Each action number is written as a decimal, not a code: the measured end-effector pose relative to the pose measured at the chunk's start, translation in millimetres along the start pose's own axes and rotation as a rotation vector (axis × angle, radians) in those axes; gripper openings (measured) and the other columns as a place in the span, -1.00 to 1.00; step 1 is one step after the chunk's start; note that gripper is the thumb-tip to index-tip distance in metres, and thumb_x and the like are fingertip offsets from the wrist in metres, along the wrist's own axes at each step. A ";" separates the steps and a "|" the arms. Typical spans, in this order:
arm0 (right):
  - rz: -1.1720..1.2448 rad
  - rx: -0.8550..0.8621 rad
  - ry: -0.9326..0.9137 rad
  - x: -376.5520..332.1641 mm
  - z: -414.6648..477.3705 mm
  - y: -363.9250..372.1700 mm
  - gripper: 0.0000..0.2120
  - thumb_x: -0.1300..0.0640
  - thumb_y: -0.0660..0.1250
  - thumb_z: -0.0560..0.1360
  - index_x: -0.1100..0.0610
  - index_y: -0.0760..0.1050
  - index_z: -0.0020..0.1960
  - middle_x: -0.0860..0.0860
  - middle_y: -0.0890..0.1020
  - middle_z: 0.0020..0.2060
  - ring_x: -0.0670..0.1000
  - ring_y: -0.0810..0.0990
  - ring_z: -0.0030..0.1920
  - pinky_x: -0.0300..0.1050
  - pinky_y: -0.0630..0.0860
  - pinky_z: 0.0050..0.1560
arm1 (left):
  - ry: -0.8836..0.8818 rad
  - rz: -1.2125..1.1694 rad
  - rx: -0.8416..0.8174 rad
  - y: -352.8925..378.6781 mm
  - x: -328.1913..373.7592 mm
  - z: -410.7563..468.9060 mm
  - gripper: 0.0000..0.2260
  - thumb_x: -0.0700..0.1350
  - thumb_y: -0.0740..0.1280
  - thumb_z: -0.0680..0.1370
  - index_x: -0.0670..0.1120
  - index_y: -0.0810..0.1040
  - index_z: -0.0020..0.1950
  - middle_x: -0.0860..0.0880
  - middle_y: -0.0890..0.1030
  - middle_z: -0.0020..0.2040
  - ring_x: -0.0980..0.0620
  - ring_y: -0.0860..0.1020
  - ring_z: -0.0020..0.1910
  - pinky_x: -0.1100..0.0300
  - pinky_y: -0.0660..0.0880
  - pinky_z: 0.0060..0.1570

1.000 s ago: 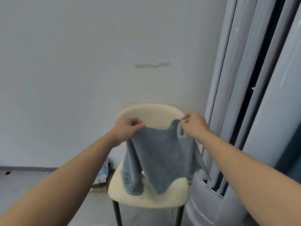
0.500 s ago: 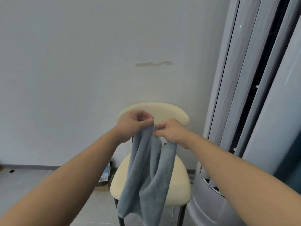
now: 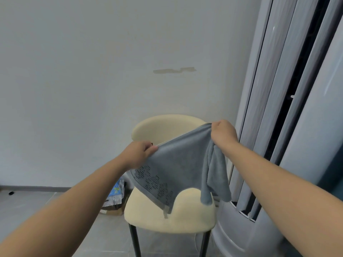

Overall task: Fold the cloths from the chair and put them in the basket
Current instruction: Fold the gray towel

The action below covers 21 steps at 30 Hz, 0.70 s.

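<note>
A grey-blue cloth (image 3: 178,164) with a dark printed pattern near its lower edge hangs stretched in the air above the cream chair (image 3: 185,219). My left hand (image 3: 138,154) pinches its left top corner. My right hand (image 3: 223,133), higher and further right, grips the other top corner, where a fold of cloth droops down. The cloth's lowest corner hangs over the chair seat. No basket is in view.
The chair stands against a pale wall on dark legs. A tall grey column unit (image 3: 278,145) with vertical slats is close on the right. A cardboard box with a plastic packet (image 3: 115,197) lies on the tiled floor left of the chair.
My hands were together at the cloth's top half a second ago; now they have spread apart, the right one rising to the right, and the cloth is stretched wide between them.
</note>
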State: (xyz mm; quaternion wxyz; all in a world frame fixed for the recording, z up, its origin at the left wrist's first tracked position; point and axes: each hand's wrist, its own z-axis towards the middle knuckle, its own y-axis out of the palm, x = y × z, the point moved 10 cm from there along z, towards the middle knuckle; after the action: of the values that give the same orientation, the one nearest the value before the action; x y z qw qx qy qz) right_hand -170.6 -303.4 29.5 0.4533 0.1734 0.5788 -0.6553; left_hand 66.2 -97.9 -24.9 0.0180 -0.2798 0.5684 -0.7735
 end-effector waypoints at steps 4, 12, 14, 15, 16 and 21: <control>0.016 0.071 0.130 19.4 4.1 -5.6 -0.71 0.09 -0.01 0.70 0.26 0.40 0.10 0.12 0.50 -0.11 0.13 0.45 -0.15 -0.09 0.31 -0.19 | 0.076 0.080 -0.011 -0.7 4.9 4.1 -0.91 -0.04 0.36 0.61 -0.03 0.54 -0.01 0.05 0.55 -0.13 -0.02 0.53 -0.11 0.10 0.37 -0.18; 0.089 0.122 0.323 65.7 14.7 -12.5 -0.62 0.10 0.00 0.71 0.34 0.42 0.29 0.25 0.61 0.09 0.18 0.51 -0.09 -0.05 0.41 -0.15 | -0.136 0.018 0.182 -26.1 -39.8 4.6 -0.79 -0.04 0.33 0.63 -0.15 0.66 -0.06 -0.07 0.62 -0.16 -0.09 0.55 -0.14 0.09 0.42 -0.17; 0.097 0.133 0.362 73.6 13.3 -13.2 -0.61 0.09 0.00 0.72 0.33 0.43 0.30 0.24 0.61 0.09 0.17 0.51 -0.11 -0.06 0.41 -0.17 | -0.236 -0.262 0.298 -32.7 -50.9 -0.5 -0.69 0.06 0.36 0.62 -0.17 0.61 -0.13 -0.03 0.58 -0.27 -0.04 0.49 -0.27 0.09 0.38 -0.25; 0.100 0.134 0.385 77.1 11.1 -13.7 -0.61 0.09 0.00 0.72 0.33 0.42 0.32 0.24 0.61 0.11 0.17 0.51 -0.10 -0.06 0.41 -0.16 | -0.266 -0.441 0.348 -34.4 -53.3 -2.9 -0.67 0.08 0.39 0.60 -0.17 0.61 -0.15 -0.02 0.57 -0.29 -0.01 0.47 -0.30 0.10 0.40 -0.25; 0.104 0.128 0.395 79.1 9.2 -13.8 -0.61 0.09 0.00 0.72 0.32 0.41 0.34 0.25 0.60 0.15 0.19 0.53 -0.06 -0.05 0.41 -0.14 | -0.288 -0.609 0.386 -35.2 -53.1 -5.0 -0.69 0.09 0.41 0.59 -0.15 0.63 -0.15 0.01 0.60 -0.29 0.02 0.50 -0.30 0.10 0.44 -0.25; 0.250 -0.106 0.613 96.3 -9.4 20.3 -0.18 -0.04 0.35 0.42 0.15 0.05 0.54 0.22 0.45 0.32 0.23 0.56 0.18 -0.02 0.55 -0.15 | -0.393 -0.983 0.389 -27.9 -33.4 -3.0 -0.80 0.00 0.48 0.57 -0.14 0.69 -0.05 -0.09 0.73 -0.19 0.01 0.68 -0.25 0.11 0.62 -0.20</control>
State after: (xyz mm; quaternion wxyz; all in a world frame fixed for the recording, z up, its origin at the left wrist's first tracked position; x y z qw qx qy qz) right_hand -208.2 -331.1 -57.6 0.3434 0.4081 0.6959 -0.4809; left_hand 101.0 -73.9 -14.4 -0.1876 -0.6419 0.2043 -0.7149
